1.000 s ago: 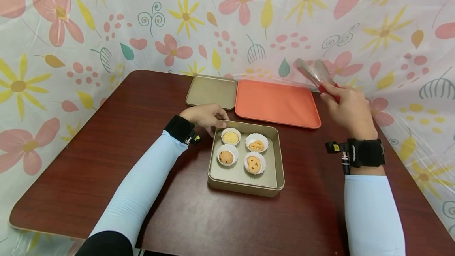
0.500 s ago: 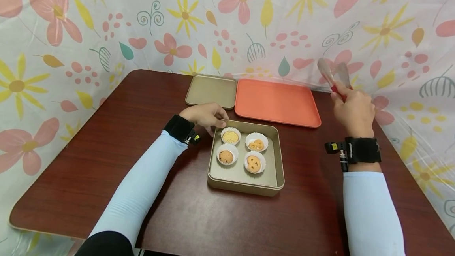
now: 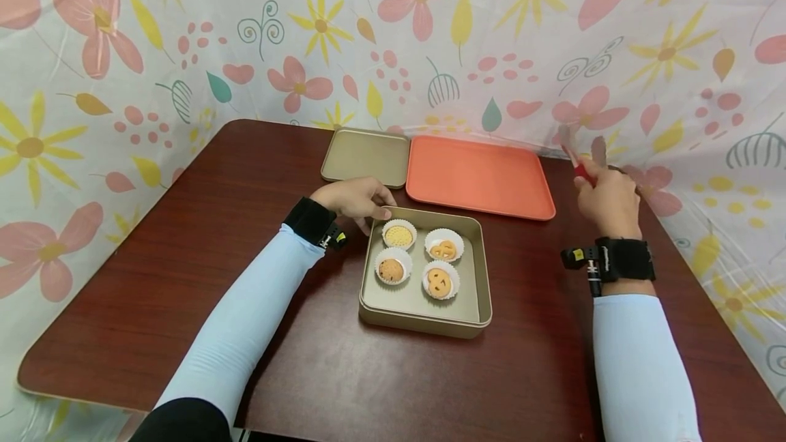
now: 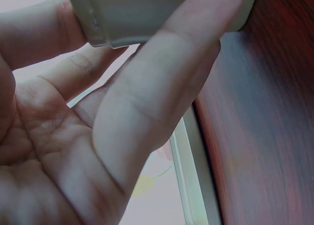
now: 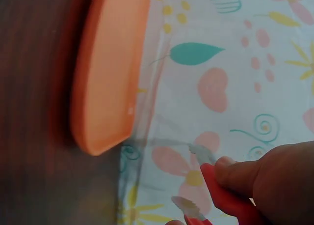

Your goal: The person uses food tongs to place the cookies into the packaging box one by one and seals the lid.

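My left hand (image 3: 355,198) holds the far left corner of a gold rectangular cookie tin (image 3: 424,323), thumb at the rim. In the left wrist view its fingers (image 4: 142,97) lie along the tin's outer wall (image 4: 132,14). Inside the tin are white paper cups with a yellow-topped treat (image 3: 398,236), a pretzel-shaped cookie (image 3: 443,249), a chocolate chip cookie (image 3: 390,270) and a round cookie with holes (image 3: 439,283). My right hand (image 3: 610,204) grips tongs (image 5: 216,188) by their red handles; the pale tips are spread apart, with nothing between them.
Behind the tin lies an orange tray (image 3: 479,176). Left of it is a flat gold lid (image 3: 366,157). The dark wooden table (image 3: 184,258) meets a flowered curtain (image 3: 393,39) at its back and right edges.
My right hand has carried the tongs rightward, away from the orange tray, and then lowered them; the tips sit lower now. My left hand and the tin stay in place.
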### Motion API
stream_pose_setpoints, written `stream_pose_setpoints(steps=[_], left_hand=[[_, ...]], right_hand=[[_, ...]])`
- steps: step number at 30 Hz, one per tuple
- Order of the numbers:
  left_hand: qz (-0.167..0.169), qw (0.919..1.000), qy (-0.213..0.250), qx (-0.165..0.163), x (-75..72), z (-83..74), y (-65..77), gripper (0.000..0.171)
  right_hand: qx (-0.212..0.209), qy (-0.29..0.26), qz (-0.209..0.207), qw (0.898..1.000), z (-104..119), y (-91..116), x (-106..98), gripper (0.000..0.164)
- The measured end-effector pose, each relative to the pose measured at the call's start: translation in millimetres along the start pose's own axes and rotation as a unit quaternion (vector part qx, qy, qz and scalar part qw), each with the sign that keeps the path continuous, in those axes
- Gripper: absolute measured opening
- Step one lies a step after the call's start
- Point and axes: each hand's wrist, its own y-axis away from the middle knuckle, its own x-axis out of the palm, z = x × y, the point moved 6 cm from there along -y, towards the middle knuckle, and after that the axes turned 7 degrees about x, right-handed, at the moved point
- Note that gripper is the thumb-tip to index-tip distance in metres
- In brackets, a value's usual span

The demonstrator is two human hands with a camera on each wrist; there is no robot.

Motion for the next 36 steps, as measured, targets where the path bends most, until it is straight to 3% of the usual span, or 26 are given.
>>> stream_pose_setpoints(steps=[7,15,26,36], left_hand=[[0.000,1.0000,-0.003,0.002,-1.0,-0.4,1.0,0.024],[-0.001,1.0000,-0.005,0.002,-1.6,-1.0,2.6,0.024],[-0.003,1.0000,-0.002,0.002,-2.0,-0.8,0.3,0.023],[0.000,1.0000,-0.006,0.003,-1.8,-0.4,0.0,0.024]], right_hand=[[0.009,0.013,0.041,0.999,-15,-5,15,0.048],[0.034,0.017,0.086,0.996,-28,-9,32,0.058],[0.014,0.035,0.099,0.994,-34,-9,41,0.054],[0.020,0.064,0.101,0.993,-37,-9,49,0.050]])
